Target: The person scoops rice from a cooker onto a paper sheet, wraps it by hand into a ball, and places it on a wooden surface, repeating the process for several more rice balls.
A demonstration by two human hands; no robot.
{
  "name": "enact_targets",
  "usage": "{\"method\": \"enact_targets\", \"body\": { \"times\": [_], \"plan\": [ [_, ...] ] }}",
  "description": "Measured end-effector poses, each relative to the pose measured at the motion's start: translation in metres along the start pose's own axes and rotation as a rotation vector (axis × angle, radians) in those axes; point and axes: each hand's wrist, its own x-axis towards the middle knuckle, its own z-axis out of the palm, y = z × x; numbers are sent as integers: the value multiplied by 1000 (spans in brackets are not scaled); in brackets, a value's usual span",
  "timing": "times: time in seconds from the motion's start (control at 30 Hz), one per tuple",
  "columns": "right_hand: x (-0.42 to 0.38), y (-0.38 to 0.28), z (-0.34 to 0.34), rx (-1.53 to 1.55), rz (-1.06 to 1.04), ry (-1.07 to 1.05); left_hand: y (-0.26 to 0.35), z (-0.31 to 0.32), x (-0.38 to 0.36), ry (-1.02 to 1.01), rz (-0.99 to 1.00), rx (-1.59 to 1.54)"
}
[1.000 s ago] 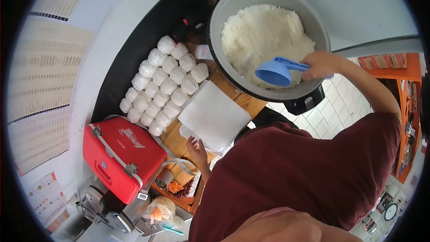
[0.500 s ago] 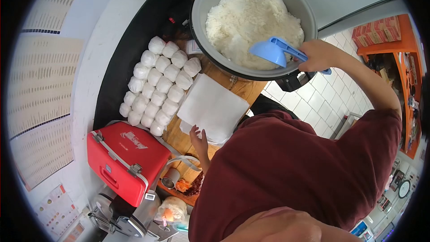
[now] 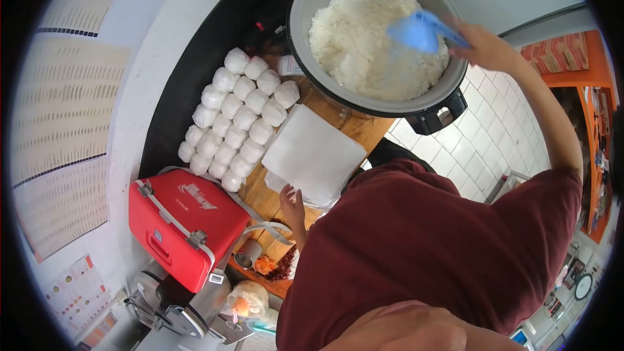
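Note:
A blue rice scoop (image 3: 416, 34), smeared by motion, is gripped by its handle in my right hand (image 3: 482, 47). It hangs over the white cooked rice (image 3: 364, 45) inside a large round cooker pot (image 3: 304, 39). My left hand (image 3: 292, 204) has its fingers apart and holds nothing, close to the lower left edge of a stack of white paper sheets (image 3: 315, 153). To the left of the sheets, rows of white wrapped bundles (image 3: 245, 119) sit packed together.
A red cooler box (image 3: 185, 221) stands left of the wooden table (image 3: 260, 188). Near its strap are a metal cup (image 3: 248, 253), something orange (image 3: 264, 264) and dark red pieces (image 3: 284, 265). Orange shelves (image 3: 588, 136) stand at the far right, beyond the tiled floor (image 3: 478, 133).
My right hand has lifted the scoop up and to the right, away from the near side of the pot. My left hand stays almost in place, and the whole view has shifted slightly.

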Motion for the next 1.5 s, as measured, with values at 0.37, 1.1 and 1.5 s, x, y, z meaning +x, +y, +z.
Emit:
{"method": "enact_targets", "body": {
  "times": [0.37, 1.1, 1.5],
  "plan": [
    [175, 43, 37, -953, -139, 143, 366, -120, -12, 126, 1363, -932],
    [172, 44, 42, -852, -176, 6, 293, -59, -48, -1235, 1268, -613],
    [141, 2, 52, -687, -188, 247, 299, 2, -40, -1345, 1033, -723]
  ]
}}
